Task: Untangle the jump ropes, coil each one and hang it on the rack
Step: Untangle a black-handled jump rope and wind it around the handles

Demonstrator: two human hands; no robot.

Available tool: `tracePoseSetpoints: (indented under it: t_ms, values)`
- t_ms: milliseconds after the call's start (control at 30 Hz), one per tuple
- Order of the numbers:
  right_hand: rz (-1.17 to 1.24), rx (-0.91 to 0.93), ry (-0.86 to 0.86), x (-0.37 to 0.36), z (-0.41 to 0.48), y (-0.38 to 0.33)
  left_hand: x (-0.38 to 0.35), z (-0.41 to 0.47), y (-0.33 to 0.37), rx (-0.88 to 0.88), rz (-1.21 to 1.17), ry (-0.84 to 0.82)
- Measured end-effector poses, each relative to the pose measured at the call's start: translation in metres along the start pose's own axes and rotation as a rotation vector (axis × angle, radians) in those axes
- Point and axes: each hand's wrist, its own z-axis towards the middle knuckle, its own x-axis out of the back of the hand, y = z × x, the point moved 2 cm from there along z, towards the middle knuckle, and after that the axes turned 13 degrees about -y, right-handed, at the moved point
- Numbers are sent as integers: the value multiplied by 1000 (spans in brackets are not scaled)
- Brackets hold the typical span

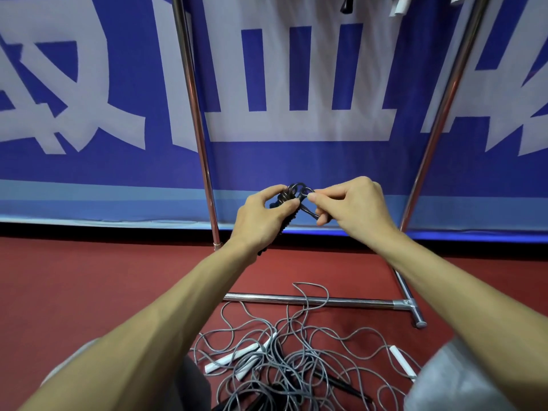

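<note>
The 2 hands are raised close together in front of the rack point(194, 114), both clamped on 1 black rope point(296, 190). The left hand point(265, 216) wraps the coiled bundle; the right hand point(353, 206) pinches a loop at its upper end. The bundle's long axis slants, with the loops up and away toward the banner point(296, 161) and the tail down under the left wrist. The hanging bar is above, out of view, so I'd expect a lift straight up between the 2 posts. The grey tangle point(284, 357) lies on the floor point(89, 277) below, by the base bar point(341, 300).
</note>
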Motion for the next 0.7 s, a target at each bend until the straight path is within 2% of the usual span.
tracePoseSetpoints:
  t_ms: [200,300,433,600,700]
  values:
    - [-257,-15,-37,-3,-1,0,-6,-5,1,-115,448,93]
    - [-376,-29,9,-3,0,-1,-13,-6,2,-177,586,132]
    - [-416,-29,64,-3,3,4,-22,-6,5,-244,683,147]
    - [-279,-14,134,-1,6,8,-18,-6,3,-274,635,114]
    - [-44,-120,-61,0,7,12,-13,-6,2,-283,623,99]
